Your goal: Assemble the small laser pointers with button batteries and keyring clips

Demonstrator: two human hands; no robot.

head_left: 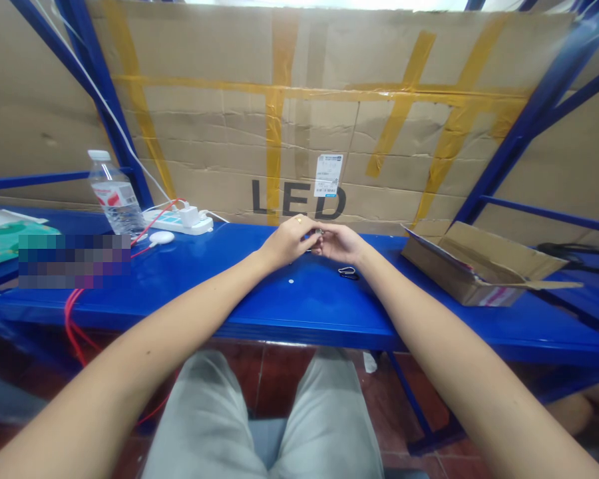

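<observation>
Over the blue table, my left hand and my right hand meet with closed fingers. Both pinch a small shiny piece between the fingertips, mostly covered, so its kind does not show. Just below my right hand, a silver carabiner lies on the table, with a dark one seemingly touching it. A tiny white round piece lies in front of my left hand. My left hand wears a ring.
An open cardboard box stands at the right. On the left are a water bottle, a white power strip with a plug, a round white charger and red cables. A large cardboard sheet rises behind.
</observation>
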